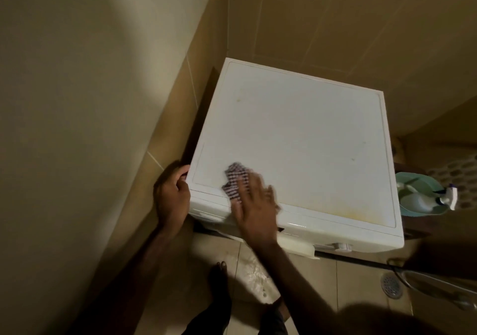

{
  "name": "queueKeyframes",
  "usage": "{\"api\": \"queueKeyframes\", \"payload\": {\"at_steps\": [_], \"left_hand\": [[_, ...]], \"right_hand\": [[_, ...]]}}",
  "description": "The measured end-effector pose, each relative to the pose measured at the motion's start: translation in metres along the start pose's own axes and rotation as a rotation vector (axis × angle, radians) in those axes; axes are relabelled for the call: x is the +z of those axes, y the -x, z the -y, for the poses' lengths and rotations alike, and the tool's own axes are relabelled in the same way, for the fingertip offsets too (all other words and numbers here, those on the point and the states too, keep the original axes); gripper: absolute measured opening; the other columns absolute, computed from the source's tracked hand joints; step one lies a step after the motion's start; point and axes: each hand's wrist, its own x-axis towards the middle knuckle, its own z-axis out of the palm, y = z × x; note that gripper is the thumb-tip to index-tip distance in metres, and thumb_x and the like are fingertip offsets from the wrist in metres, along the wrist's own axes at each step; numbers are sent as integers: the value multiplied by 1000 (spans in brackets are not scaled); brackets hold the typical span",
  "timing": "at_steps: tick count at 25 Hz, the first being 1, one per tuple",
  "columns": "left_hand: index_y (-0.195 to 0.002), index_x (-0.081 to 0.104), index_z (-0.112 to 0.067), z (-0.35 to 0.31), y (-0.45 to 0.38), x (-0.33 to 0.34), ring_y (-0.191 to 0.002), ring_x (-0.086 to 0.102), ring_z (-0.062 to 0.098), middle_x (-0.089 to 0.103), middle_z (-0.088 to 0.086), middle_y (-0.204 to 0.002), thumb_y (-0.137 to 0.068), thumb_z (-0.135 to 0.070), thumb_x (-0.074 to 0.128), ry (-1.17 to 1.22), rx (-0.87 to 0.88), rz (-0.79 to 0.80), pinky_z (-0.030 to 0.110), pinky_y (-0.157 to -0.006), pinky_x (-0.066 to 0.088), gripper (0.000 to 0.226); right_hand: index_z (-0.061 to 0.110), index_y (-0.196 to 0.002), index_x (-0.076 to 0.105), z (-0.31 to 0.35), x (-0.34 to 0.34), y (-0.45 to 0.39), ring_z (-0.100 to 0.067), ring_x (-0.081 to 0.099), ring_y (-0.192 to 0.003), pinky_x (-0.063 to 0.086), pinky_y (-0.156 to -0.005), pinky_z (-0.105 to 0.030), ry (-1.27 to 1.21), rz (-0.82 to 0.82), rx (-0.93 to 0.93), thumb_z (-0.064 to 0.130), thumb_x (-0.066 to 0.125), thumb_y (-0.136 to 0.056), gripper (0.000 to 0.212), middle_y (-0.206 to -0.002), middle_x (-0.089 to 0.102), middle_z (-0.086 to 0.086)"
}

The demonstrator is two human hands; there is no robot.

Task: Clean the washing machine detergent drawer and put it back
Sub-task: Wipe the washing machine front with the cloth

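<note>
Under the right hand (254, 207), flat and fingers spread, a checked cloth (236, 179) pressed onto the washing machine (296, 138) top near its front edge, apparently for wiping; blurred, so likely moving. Beside it, left hand (171, 195) curled over the machine's left front corner, gripping nothing loose, probably as a brace. Below both hands, detergent drawer not clearly made out; cannot tell whether refitted.

The white box-shaped washing machine (296, 138) stands in a tiled corner, walls behind and to its left. On its top, near the front left corner, lies a checked cloth (235, 179) (partly under a hand). A teal plastic basin (410, 179) sits right of it, holding a white spray bottle (438, 200). A round metal floor drain (391, 286) lies front right.
</note>
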Motion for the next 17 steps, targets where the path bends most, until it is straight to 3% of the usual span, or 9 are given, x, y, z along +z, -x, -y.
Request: {"api": "queueKeyframes", "payload": {"at_steps": [3, 5, 8, 10, 12, 15, 17], "left_hand": [[-125, 71, -20, 0, -7, -9, -108, 72, 16, 75, 0, -120, -96, -8, 57, 296, -247, 76, 45, -97, 58, 34], [-134, 64, -17, -6, -7, -15, -108, 71, 14, 72, 4, -127, -102, -19, 56, 556, -450, 113, 34, -89, 59, 33], [-141, 59, -15, -12, -6, -16, -114, 66, 16, 65, 3, -136, -106, -34, 51, 721, -714, 86, 24, -78, 53, 40], [-145, 53, -11, -8, -5, -16, -127, 60, 25, 59, 8, -144, -107, -35, 49, 781, -759, 65, 29, -90, 52, 45], [-152, 45, -11, -5, 0, -18, -133, 56, 25, 56, 8, -148, -109, -29, 43, 791, -676, 102, 31, -99, 48, 46], [-151, 48, -18, 0, 6, -25, -125, 62, 17, 61, 0, -143, -108, -28, 46, 716, -599, 94, 31, -97, 49, 43], [-149, 50, -17, 3, 11, -27, -127, 59, 17, 60, -1, -141, -110, -30, 42, 739, -664, 63, 32, -96, 48, 43]], "right_hand": [[29, -164, 17, 28, 10, -2, -25, 3, -160, 15, -125, -57, 97, 113, -365, 49, 28, -110, 59, -173, 3, -3], [31, -164, 18, 20, 8, -18, -24, 6, -160, 17, -124, -57, 117, 119, -497, 49, 30, -110, 58, -173, 5, -2], [34, -164, 17, 29, 9, -61, -23, 6, -160, 6, -126, -57, 118, 171, -658, 54, 28, -109, 59, -173, 8, 1], [35, -163, 21, 50, 12, -95, -25, 8, -159, 3, -126, -58, 87, 190, -642, 57, 29, -108, 60, -172, 14, 1], [31, -161, 27, 61, 12, -135, -29, 12, -158, 7, -124, -63, 96, 175, -526, 58, 30, -106, 62, -170, 22, -2], [28, -158, 34, 68, 4, -190, -33, 14, -157, 8, -122, -67, 152, 163, -291, 62, 28, -103, 65, -167, 29, -4], [27, -148, 50, 84, -4, -206, -36, 23, -152, 11, -119, -71, 258, 216, -278, 65, 32, -100, 64, -159, 42, -4]]}}
